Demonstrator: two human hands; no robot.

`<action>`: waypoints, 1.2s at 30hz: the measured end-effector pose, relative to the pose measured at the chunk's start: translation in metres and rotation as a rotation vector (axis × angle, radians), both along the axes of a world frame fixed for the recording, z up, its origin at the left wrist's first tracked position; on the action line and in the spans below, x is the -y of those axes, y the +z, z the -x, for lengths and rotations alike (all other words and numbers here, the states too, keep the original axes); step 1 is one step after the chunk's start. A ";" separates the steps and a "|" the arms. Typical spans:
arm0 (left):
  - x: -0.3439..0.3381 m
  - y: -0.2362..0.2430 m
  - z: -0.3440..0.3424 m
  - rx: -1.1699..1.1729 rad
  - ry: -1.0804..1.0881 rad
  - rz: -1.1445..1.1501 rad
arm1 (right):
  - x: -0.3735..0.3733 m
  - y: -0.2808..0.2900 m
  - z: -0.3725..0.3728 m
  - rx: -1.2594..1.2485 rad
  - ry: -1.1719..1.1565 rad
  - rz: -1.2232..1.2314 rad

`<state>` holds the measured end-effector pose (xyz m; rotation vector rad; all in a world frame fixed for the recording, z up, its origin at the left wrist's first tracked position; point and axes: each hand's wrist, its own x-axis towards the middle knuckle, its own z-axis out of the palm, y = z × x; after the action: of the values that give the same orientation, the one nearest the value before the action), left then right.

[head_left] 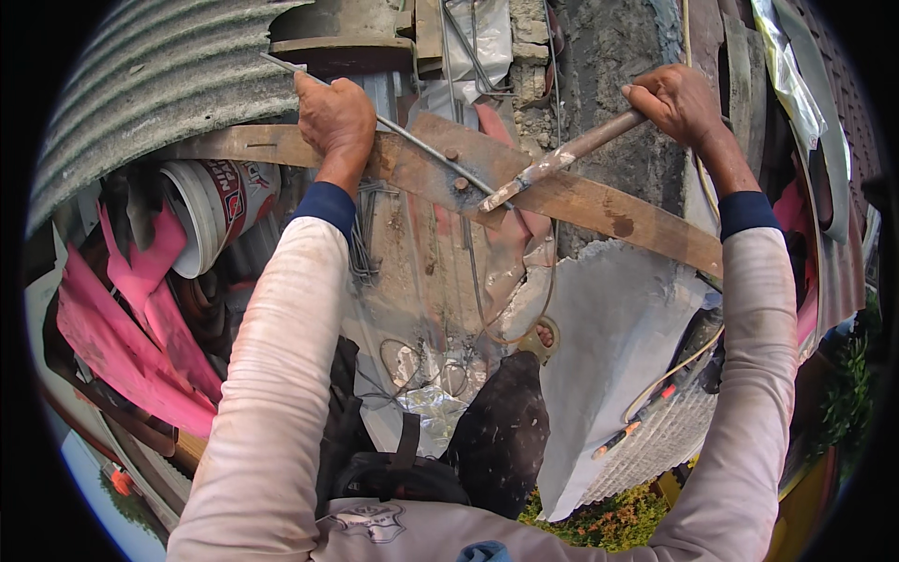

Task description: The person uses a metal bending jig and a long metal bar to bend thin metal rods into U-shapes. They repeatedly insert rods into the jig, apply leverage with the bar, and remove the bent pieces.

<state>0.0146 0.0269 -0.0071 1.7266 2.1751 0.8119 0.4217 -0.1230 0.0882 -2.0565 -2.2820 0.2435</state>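
My left hand (pixel 339 124) is closed around a thin grey metal rod (pixel 423 146), which slants down to the right across a brown wooden plank (pixel 623 214). Two short rusty pegs (pixel 460 184) stand up from the plank, and the rod runs between them. My right hand (pixel 679 105) grips the upper end of a worn, brownish pipe-like bar (pixel 582 147) flecked with white. The bar's lower end lies over the plank by the rod's far end; whether it fits around the rod I cannot tell.
Corrugated grey roofing (pixel 178 80) fills the upper left. Below it are a white paint bucket (pixel 217 208) and pink sheeting (pixel 140 318). Bent thin rods (pixel 367 234) lie beyond my left forearm. At right, a grey sheet (pixel 609 328) lies beside an orange-handled tool (pixel 618 437). Plants show below the roof edge.
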 end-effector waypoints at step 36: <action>0.006 0.021 -0.006 0.004 0.012 0.189 | 0.039 0.016 0.007 0.101 0.133 -0.122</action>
<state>0.0209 0.0213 0.0137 1.6199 2.1831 0.5893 0.4146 -0.1622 0.1046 -1.9028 -2.4292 0.0057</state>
